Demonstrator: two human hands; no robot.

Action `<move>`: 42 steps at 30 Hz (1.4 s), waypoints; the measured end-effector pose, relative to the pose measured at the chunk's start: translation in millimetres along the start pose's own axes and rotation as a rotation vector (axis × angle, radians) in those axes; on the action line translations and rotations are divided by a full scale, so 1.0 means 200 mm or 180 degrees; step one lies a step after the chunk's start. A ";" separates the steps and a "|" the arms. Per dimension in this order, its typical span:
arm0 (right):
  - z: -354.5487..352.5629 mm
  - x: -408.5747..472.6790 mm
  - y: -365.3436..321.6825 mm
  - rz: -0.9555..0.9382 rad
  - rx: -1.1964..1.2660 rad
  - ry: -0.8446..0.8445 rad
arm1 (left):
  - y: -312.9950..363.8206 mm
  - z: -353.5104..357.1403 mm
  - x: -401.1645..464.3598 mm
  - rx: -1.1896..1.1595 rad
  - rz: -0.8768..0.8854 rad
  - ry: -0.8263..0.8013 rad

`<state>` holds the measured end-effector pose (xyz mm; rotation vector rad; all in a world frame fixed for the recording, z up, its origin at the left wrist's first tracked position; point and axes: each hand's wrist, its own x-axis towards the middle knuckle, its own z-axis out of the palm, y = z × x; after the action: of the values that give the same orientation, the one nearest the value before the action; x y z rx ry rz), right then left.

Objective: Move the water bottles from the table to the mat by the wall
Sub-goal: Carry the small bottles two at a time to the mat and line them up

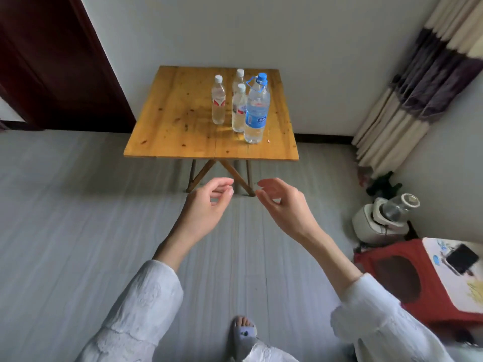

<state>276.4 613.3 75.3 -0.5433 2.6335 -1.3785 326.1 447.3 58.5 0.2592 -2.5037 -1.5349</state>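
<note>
Several water bottles stand upright on a wooden folding table (pixel 183 131) against the far wall. The biggest, with a blue cap and blue label (pixel 257 111), is nearest the front right. Beside it stand three smaller clear bottles with white caps: one on the left (pixel 218 101), one in the middle (pixel 239 111), one behind (pixel 238 79). My left hand (pixel 206 205) and my right hand (pixel 282 205) hover side by side in front of the table, well short of its edge, fingers loosely curled and holding nothing. No mat is in view.
A dark red door (pixel 52 61) is at the left. Striped curtains (pixel 418 82) hang at the right. On the floor to the right sit a white appliance (pixel 379 220) and a red stool (pixel 418 280) with a phone (pixel 461 258) on it. My slippered foot (pixel 244 333) is on the grey floor.
</note>
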 end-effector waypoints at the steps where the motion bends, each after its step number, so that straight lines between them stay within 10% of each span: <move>1: -0.01 0.12 -0.01 -0.0008 0.0001 -0.0021 | 0.00 -0.01 0.11 -0.0007 0.0001 -0.0007; 30: 0.59 2.64 0.08 0.1079 -0.0971 0.0319 | -0.78 -0.43 2.66 0.0419 -0.0207 -0.0871; 42: 0.55 2.98 0.26 0.1525 -0.2331 -0.0613 | -0.83 -0.16 3.15 0.1156 -0.0023 -0.1139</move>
<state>-260.1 337.0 3.8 -0.0676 2.7777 -0.2035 -265.8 190.4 -29.9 0.0439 -3.0600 -1.2055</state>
